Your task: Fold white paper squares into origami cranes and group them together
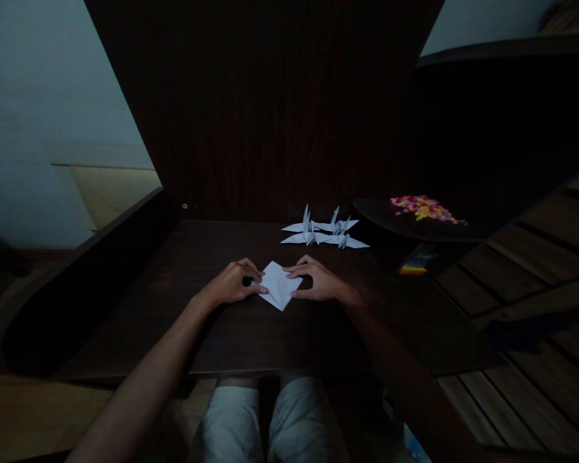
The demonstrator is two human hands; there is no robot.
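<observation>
A folded white sheet of origami paper (278, 284), diamond-shaped with crease lines, lies at the middle of the dark wooden desk (251, 350). My left hand (237, 281) grips its left corner, thumb at the lower left edge and fingers on the upper left. On the opposite corner, my right hand (314, 279) holds the paper between thumb and fingers. Several white paper cranes (310, 235) stand close together behind the paper, near the desk's back panel.
A small raised shelf (376, 222) at the right bears a pile of colourful small pieces (424, 208). Something orange and yellow (412, 269) sits beneath it. A raised side board (91, 270) bounds the desk on the left, and a tall dark panel (270, 116) rises behind.
</observation>
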